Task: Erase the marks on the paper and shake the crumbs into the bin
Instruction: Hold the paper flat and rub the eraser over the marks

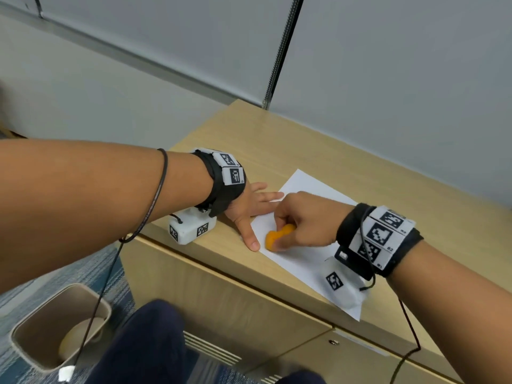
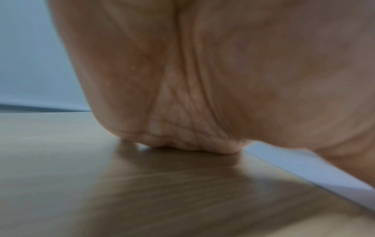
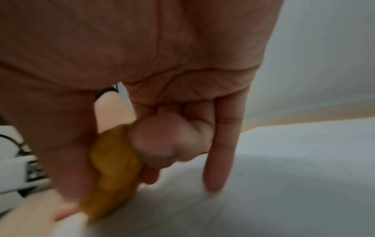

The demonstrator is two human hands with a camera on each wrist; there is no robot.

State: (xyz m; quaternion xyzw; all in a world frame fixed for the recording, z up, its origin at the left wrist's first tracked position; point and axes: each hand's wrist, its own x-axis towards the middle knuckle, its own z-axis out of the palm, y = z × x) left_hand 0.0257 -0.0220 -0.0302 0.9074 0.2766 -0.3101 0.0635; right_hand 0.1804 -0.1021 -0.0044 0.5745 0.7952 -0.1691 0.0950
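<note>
A white sheet of paper (image 1: 310, 189) lies slanted on the wooden cabinet top (image 1: 249, 134). My left hand (image 1: 250, 206) lies flat with straight fingers pressing the sheet's left edge, the thumb reaching toward the eraser. My right hand (image 1: 299, 220) pinches an orange eraser (image 1: 273, 239) and holds its tip against the paper near the left edge. The right wrist view shows the same eraser (image 3: 113, 166) between thumb and curled fingers, blurred, above the paper (image 3: 284, 184). In the left wrist view only the palm (image 2: 182, 80) and the paper's edge (image 2: 304, 168) show. No marks are discernible.
A tan bin (image 1: 41, 325) stands on the carpet at the lower left, below the cabinet's front edge, with a pale round object inside. Grey partition walls rise behind the cabinet. My dark-trousered leg (image 1: 144, 342) is beside the bin. Cables hang from both wrists.
</note>
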